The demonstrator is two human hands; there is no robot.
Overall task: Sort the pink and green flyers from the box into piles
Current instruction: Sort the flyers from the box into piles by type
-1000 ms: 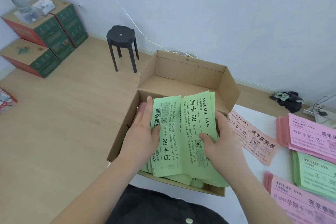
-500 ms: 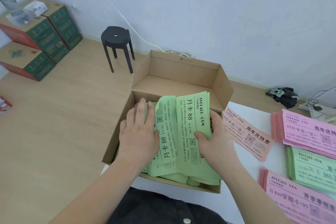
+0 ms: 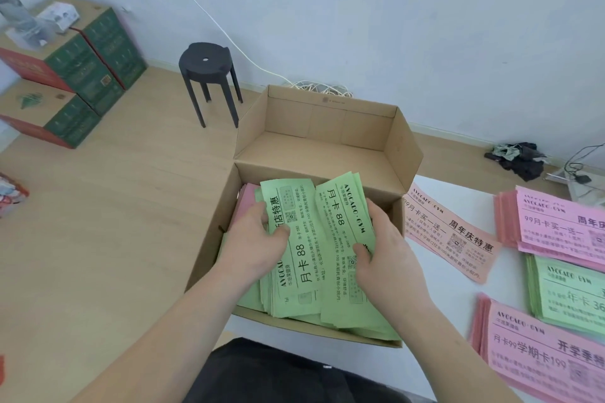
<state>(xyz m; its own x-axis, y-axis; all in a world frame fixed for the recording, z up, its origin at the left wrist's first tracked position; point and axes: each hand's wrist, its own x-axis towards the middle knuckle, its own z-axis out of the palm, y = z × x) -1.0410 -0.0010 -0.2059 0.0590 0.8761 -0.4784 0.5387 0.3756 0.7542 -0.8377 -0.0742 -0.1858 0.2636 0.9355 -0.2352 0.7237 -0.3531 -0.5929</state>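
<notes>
1. An open cardboard box sits at the left edge of a white table, straight in front of the person. Its far half shows its cardboard bottom.
2. The near half holds a heap of green flyers, with a few pink flyers peeking out at the heap's 10 o'clock.
3. The left hand grasps one green bundle, with the thumb on the printed face and the fingers curled behind its left edge.
4. The right hand grasps a second green bundle at 3 o'clock of the first, with the thumb on top and the fingers wrapped round its right edge.
5. A single pink flyer lies on the table just beside the box, at its 3 o'clock.
6. Farther out at 3 o'clock lies a pink pile. A green pile is at its 6 o'clock, and a second pink pile lies beyond that at 6 o'clock.
7. On the floor, a black stool stands at the box's 11 o'clock and stacked cartons at 10 o'clock.
</notes>
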